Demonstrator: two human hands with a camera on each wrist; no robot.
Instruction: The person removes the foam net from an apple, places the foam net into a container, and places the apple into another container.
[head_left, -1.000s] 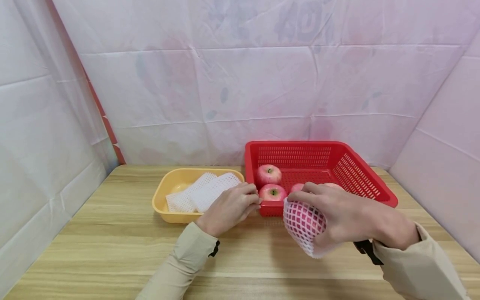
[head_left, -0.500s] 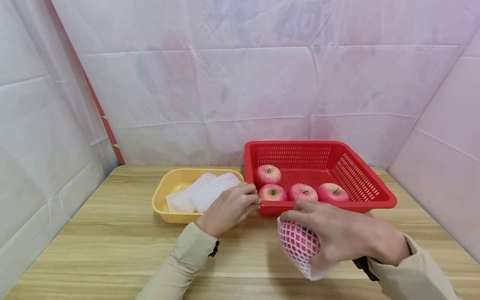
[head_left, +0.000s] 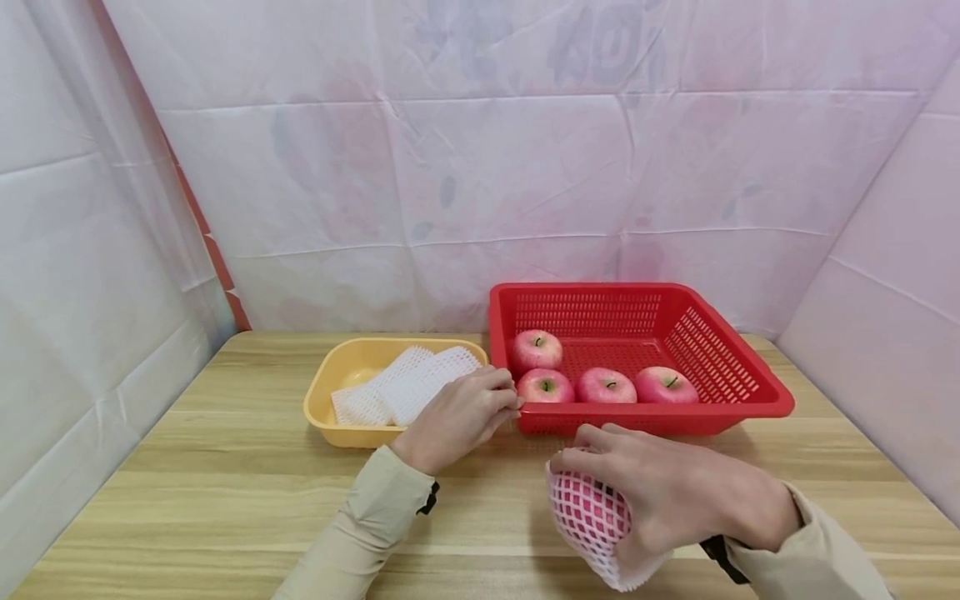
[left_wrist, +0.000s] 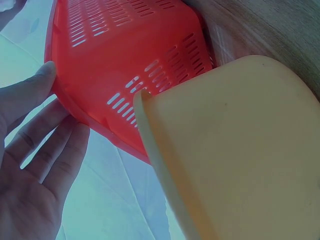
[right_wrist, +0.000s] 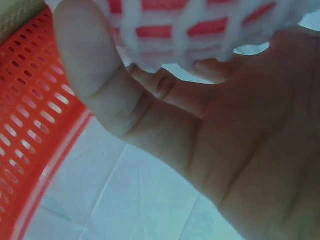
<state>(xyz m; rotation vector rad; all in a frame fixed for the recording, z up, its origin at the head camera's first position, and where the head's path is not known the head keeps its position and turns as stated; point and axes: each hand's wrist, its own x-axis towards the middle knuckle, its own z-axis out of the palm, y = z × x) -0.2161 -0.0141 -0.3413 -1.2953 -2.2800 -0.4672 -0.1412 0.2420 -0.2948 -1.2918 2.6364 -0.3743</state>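
My right hand (head_left: 667, 492) grips an apple in a white foam net sleeve (head_left: 592, 512), held in front of the red basket. In the right wrist view the thumb (right_wrist: 87, 55) lies against the netted apple (right_wrist: 165, 30); the hand covers much of it in the head view. At the near left corner of the red plastic basket (head_left: 738, 408), my left hand (head_left: 461, 417) holds the rim. The left wrist view has its thumb (left_wrist: 37, 85) and fingers (left_wrist: 72, 150) on either side of that rim (left_wrist: 75, 110). Several bare apples (head_left: 606, 386) sit inside the basket.
A yellow tray (head_left: 322, 400) stands left of the basket, behind my left hand, with flat white foam nets (head_left: 427, 383) in it. Both containers rest on a wooden table (head_left: 225, 500). White printed sheets (head_left: 495, 167) hang behind and at both sides.
My right hand has moved toward me and slightly left with the netted apple, away from the basket, uncovering the apples along its near side. My left hand has stayed at the rim.
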